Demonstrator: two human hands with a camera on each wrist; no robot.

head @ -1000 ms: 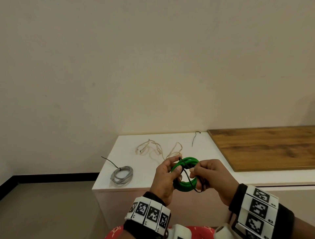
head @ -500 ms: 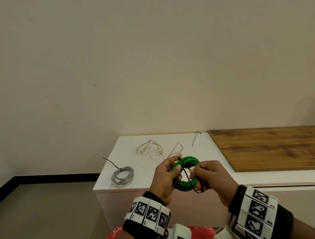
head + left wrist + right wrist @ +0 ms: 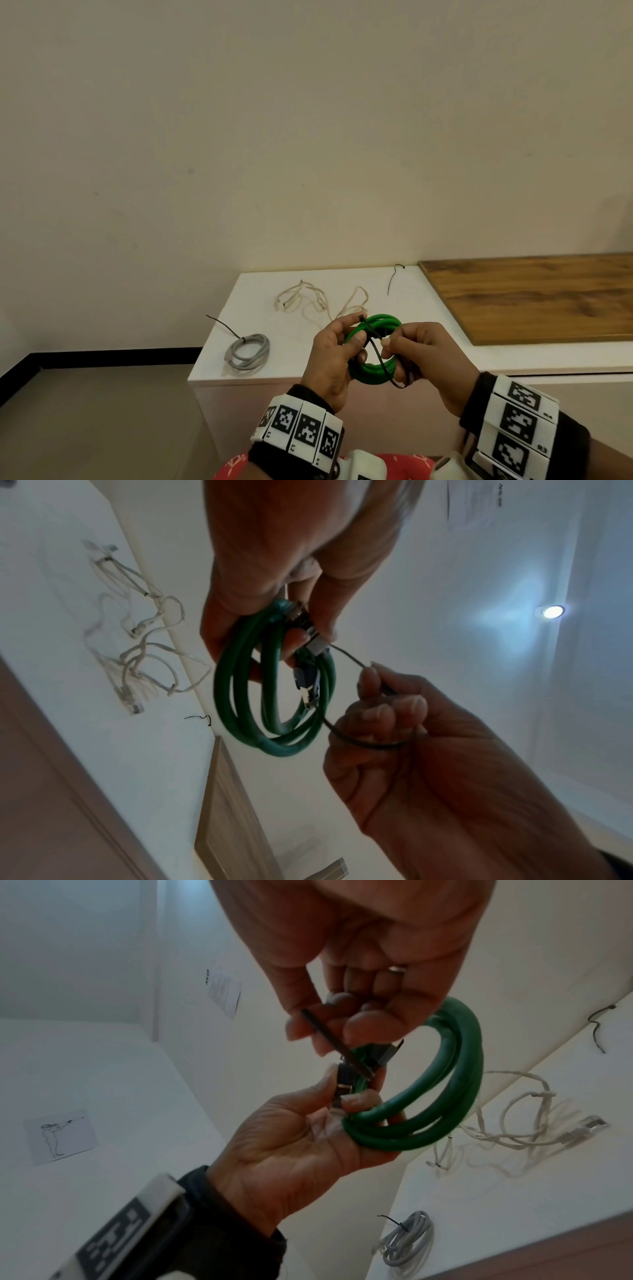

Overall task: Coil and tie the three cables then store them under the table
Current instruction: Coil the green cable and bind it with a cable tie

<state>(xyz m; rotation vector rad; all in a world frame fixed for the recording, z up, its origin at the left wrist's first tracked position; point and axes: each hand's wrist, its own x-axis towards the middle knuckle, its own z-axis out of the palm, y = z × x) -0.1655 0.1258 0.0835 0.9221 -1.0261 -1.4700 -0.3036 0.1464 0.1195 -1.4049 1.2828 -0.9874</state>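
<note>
Holding the green cable (image 3: 373, 368) coiled above the table's (image 3: 301, 363) front edge, the left hand (image 3: 334, 356) clamps its plugs; the right hand (image 3: 426, 356) pinches a thin black tie (image 3: 378, 356) — springy, light, probably best gripped where loops cross.

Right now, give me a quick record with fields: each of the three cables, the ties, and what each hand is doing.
green cable: coiled, held in the air in front of the table
gray cable: coiled and tied, lying on the white table
white cable: loose, uncoiled, on the table
black tie: looped around the green coil, not pulled tight
spare tie: on the table near the wall
left hand: holds the green coil
right hand: pinches the tie's end
</note>
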